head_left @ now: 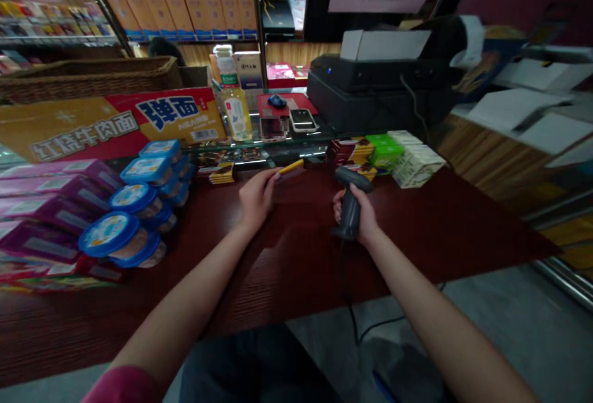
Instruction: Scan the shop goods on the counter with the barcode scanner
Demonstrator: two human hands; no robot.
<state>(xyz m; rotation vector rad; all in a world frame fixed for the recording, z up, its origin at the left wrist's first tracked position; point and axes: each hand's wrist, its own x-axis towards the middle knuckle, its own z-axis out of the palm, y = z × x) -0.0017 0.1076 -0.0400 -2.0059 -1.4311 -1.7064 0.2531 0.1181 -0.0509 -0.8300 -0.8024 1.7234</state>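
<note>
My left hand is closed on one end of a thin yellow packet, seen nearly edge-on above the dark red counter. In my right hand is a grey handheld barcode scanner, held upright by its handle with the head on top. A black cable hangs from the scanner over the counter's front edge. Behind the left hand lies a small stack of yellow-edged packets. More brown and yellow packets are stacked behind the scanner, next to green packs and pale green boxes.
Blue-lidded tubs and purple boxes line the left side. Behind them stand a noodle carton and a bottle of yellow drink. A phone lies near a black machine at the back.
</note>
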